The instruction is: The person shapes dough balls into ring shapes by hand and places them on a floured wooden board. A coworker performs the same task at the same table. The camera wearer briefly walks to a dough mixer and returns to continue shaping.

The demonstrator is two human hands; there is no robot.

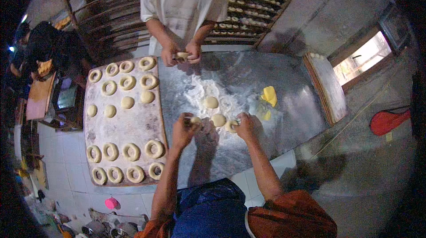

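Observation:
My left hand [183, 130] is closed around a small dough ball [195, 121] just above the metal tabletop. My right hand [245, 127] grips the edge of another dough piece [231, 126] by the flour. Between my hands lies a round dough ball [218, 120], with a second flattened ball [211, 102] just beyond it on the white flour [202, 88]. On the left, a floured wooden board [122, 130] carries rows of dough rings [131, 152] and several plain dough rounds [128, 102]. Across the table, a person's hands hold a dough ring [182, 55].
A yellow piece [269, 96], perhaps a scraper or cloth, lies right of the flour on the metal table [293, 118]. More boards [324, 89] lean at the table's right end. Behind the other person stands a rack [253, 7] of dough rings.

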